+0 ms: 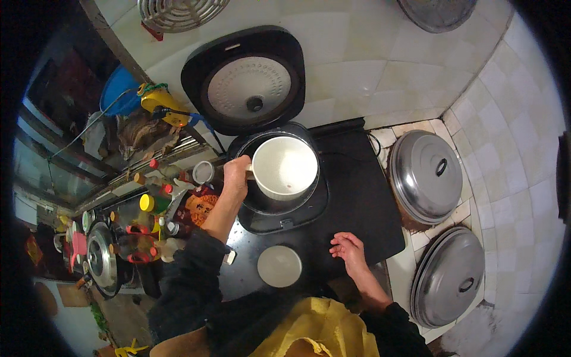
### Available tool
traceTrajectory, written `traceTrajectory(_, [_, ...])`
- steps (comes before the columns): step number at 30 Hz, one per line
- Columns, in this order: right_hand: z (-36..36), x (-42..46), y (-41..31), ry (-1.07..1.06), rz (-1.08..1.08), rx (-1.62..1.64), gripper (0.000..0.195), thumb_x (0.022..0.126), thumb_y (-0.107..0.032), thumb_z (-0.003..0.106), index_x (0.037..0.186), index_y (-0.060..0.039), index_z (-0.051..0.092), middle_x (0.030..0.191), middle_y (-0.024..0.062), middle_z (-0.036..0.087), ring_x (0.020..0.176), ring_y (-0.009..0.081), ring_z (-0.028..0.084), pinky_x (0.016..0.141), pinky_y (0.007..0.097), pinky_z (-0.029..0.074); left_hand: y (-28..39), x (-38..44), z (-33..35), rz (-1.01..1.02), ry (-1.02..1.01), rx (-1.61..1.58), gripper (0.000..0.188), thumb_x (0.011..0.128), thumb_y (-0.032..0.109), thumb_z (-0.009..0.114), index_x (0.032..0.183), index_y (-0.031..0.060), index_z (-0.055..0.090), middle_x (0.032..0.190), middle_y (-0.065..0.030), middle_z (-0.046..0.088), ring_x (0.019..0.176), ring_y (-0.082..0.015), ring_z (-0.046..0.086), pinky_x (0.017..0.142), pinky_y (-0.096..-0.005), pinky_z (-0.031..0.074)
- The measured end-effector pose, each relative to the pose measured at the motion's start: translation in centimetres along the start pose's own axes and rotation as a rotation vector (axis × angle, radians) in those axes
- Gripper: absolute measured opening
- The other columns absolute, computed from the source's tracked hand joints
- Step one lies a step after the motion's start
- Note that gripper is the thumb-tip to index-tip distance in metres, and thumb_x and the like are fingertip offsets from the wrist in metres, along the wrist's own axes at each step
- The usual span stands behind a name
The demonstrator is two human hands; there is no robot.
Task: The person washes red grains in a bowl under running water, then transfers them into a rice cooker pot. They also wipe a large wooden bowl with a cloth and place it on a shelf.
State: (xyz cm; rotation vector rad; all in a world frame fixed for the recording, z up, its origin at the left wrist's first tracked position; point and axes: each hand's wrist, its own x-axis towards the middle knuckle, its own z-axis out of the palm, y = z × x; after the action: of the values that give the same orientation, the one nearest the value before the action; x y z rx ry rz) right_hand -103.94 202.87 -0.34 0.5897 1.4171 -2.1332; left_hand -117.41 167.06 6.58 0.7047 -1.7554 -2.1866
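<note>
My left hand point(236, 180) grips the handle of a large white cup point(285, 167). I look down into its pale interior; a small dark speck shows near its lower edge. The cup is held over the dark pot opening of a black rice cooker point(285, 226), hiding much of what is inside. Behind it, the cooker's lid point(250, 85) stands raised, its perforated metal inner plate facing me. My right hand point(350, 254) hovers over the black surface, fingers loosely bent and holding nothing. Left of that hand lies a round, pale lid or dish point(279, 266).
Several bottles point(154, 203) crowd the left side beside a lidded metal pot point(102, 259). A yellow power socket point(165, 105) hangs at the window. On the right, two round covered metal vessels point(426, 176) stand along the tiled wall point(513, 147). A black flat panel point(357, 192) adjoins the cooker.
</note>
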Motion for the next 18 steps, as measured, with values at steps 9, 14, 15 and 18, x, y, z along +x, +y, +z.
traceTrajectory(9, [0.2, -0.1, 0.4, 0.018, -0.001, -0.007, 0.016, 0.092, -0.016, 0.061, 0.103, -0.0036, 0.063, 0.088, 0.009, 0.066, 0.066, 0.0166, 0.065, 0.058, 0.0285, 0.052, 7.4, -1.5, 1.0, 0.225, 0.066, 0.544, 0.024, 0.074, 0.016, 0.059, 0.062, -0.0055, 0.063, 0.058, -0.006, 0.056, 0.052, -0.0137, 0.053, 0.048, -0.0332, 0.041])
traceTrajectory(14, [0.6, 0.4, 0.3, -0.011, -0.013, -0.042, 0.014, 0.095, -0.015, 0.057, 0.102, -0.0044, 0.061, 0.087, 0.0085, 0.065, 0.067, 0.0166, 0.065, 0.06, 0.0294, 0.052, 9.9, -4.5, 6.9, 1.169, -0.137, 1.308, 0.013, 0.064, 0.017, 0.064, 0.057, 0.006, 0.066, 0.063, -0.011, 0.063, 0.059, -0.0289, 0.062, 0.058, -0.0393, 0.05])
traceTrajectory(15, [0.7, 0.5, 0.5, -0.022, -0.022, -0.04, 0.014, 0.095, -0.015, 0.057, 0.102, -0.0044, 0.061, 0.087, 0.0086, 0.065, 0.067, 0.0165, 0.065, 0.06, 0.0294, 0.052, 10.8, -5.4, 7.7, 1.291, -0.23, 1.474, 0.012, 0.062, 0.018, 0.065, 0.055, 0.0085, 0.065, 0.062, -0.0096, 0.062, 0.061, -0.0273, 0.063, 0.06, -0.0397, 0.051])
traceTrajectory(18, [0.7, 0.7, 0.5, -0.033, -0.006, -0.031, 0.014, 0.095, -0.015, 0.057, 0.103, -0.0044, 0.061, 0.087, 0.0085, 0.065, 0.067, 0.0166, 0.065, 0.06, 0.0293, 0.052, 12.4, -6.7, 8.9, 1.453, -0.427, 1.491, 0.015, 0.064, 0.016, 0.067, 0.052, 0.0092, 0.06, 0.057, -0.0063, 0.056, 0.058, -0.0252, 0.059, 0.058, -0.0385, 0.048])
